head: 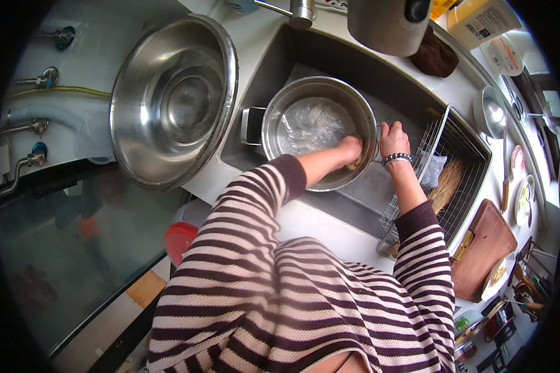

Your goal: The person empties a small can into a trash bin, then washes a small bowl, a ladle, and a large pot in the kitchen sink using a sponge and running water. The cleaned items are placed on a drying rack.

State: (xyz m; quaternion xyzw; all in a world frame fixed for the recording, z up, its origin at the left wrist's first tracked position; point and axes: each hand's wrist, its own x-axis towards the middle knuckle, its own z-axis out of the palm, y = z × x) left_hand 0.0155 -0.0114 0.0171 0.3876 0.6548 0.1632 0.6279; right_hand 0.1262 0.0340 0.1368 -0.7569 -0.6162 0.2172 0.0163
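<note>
A two-handled stainless steel pot (271, 109) with water in it stands in the dark sink (387, 196). My left hand (350, 150) reaches down inside the pot by its right wall, its fingers closed on something yellowish-brown, mostly hidden, perhaps a scrubber. Outside the pot, at its right handle, my right hand (394, 136) has its fingers curled on the handle. A beaded bracelet (396, 158) circles that wrist.
A large steel basin (135, 107) leans left of the sink. A wire basket (448, 116) holds a straw brush (449, 184) and a grey cloth (433, 170). Beyond are a faucet (302, 13), a metal container (382, 32), a ladle (490, 112) and a wooden cutting board (487, 247).
</note>
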